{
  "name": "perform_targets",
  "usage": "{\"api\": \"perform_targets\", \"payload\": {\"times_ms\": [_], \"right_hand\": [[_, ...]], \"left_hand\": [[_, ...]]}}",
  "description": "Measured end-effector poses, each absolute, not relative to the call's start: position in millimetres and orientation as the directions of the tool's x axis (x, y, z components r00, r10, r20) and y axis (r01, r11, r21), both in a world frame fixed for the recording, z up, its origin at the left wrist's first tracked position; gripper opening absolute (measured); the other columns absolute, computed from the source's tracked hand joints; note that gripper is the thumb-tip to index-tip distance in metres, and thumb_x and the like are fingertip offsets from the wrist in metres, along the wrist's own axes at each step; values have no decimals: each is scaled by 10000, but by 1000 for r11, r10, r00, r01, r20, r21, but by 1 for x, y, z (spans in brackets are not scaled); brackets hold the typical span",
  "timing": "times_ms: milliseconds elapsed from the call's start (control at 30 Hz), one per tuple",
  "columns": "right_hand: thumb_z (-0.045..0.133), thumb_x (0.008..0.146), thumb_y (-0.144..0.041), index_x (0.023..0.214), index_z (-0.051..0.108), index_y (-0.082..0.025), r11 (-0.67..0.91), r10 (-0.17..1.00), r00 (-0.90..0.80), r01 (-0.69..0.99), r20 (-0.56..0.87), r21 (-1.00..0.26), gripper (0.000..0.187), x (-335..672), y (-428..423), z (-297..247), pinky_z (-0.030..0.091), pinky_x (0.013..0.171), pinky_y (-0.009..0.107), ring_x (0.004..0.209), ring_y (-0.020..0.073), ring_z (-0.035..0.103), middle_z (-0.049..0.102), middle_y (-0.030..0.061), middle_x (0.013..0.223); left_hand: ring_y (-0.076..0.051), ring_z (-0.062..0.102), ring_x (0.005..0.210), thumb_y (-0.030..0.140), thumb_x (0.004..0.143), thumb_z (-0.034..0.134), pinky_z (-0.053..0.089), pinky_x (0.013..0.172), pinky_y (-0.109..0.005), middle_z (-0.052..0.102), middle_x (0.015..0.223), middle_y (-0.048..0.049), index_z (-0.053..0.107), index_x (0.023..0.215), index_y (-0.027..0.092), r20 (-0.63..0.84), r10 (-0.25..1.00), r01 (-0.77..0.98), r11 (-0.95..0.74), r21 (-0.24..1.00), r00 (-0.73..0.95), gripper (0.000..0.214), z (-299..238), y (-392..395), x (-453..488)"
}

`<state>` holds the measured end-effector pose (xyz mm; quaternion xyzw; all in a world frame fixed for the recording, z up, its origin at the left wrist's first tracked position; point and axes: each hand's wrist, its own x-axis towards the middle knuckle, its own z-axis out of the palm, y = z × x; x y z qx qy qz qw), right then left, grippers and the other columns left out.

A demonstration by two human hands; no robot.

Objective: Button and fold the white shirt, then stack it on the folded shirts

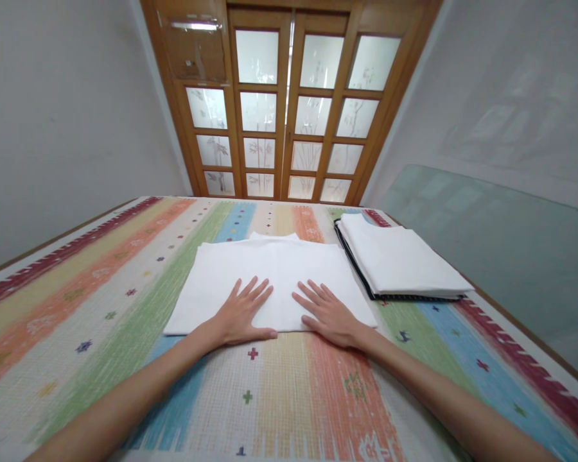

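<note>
A white garment (279,263), folded into a wide rectangle with a small collar-like tab at its far edge, lies flat in front of me. My left hand (245,313) rests on its near left part, palm down with fingers spread. On the near right part lies my right hand (328,314), also flat, its fingers apart and angled inward. Both thumbs lie along the garment's near edge. Neither hand grips anything; cloth under the palms is hidden.
To the right sits a stack of folded white cloth (404,256) with a black layer beneath. A striped, patterned cover (279,385) spreads under everything. Wood-framed glass doors (289,115) stand beyond, with a grey wall (67,115) at left and a pale green panel (486,244) at right.
</note>
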<state>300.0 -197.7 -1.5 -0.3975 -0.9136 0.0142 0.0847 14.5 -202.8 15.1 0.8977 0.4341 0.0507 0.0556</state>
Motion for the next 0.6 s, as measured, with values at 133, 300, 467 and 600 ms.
{"api": "perform_targets", "payload": {"times_ms": [133, 300, 467, 600], "right_hand": [[197, 1002, -473, 1485, 333, -238, 505, 851, -487, 862, 195, -53, 554, 303, -184, -11, 201, 1145, 496, 1450, 263, 179, 256, 75, 1562], [192, 997, -472, 1481, 343, -196, 380, 903, -366, 925, 223, -18, 577, 303, -174, -19, 215, 1136, 497, 1436, 276, 227, 276, 100, 1552], [171, 993, -473, 1461, 356, -70, 248, 952, -236, 968, 196, -36, 645, 314, -166, -18, 195, 1144, 486, 1425, 307, 245, 288, 171, 1536], [177, 982, -509, 1443, 397, -87, 250, 956, -224, 960, 189, -128, 663, 307, -150, -10, 119, 1141, 563, 1431, 351, 205, 298, 180, 1530]], "left_hand": [[-314, 99, 1463, 763, 844, 242, 18, 1151, -565, 179, 1578, -99, 180, 1523, 200, 8, 814, 797, -570, 202, 580, 885, 14, -202, 28], [-329, 74, 1463, 801, 804, 274, 8, 1152, -559, 173, 1575, -140, 189, 1519, 149, 57, 836, 815, -546, 193, 546, 972, 8, -198, 52], [-338, 71, 1461, 812, 788, 287, 42, 1153, -554, 154, 1572, -174, 192, 1512, 112, 57, 838, 821, -543, 178, 542, 1012, 10, -200, 60], [-332, 82, 1461, 735, 857, 255, 67, 1158, -542, 193, 1559, -192, 246, 1489, 72, 92, 816, 799, -578, 169, 571, 917, 9, -204, 74]]}}
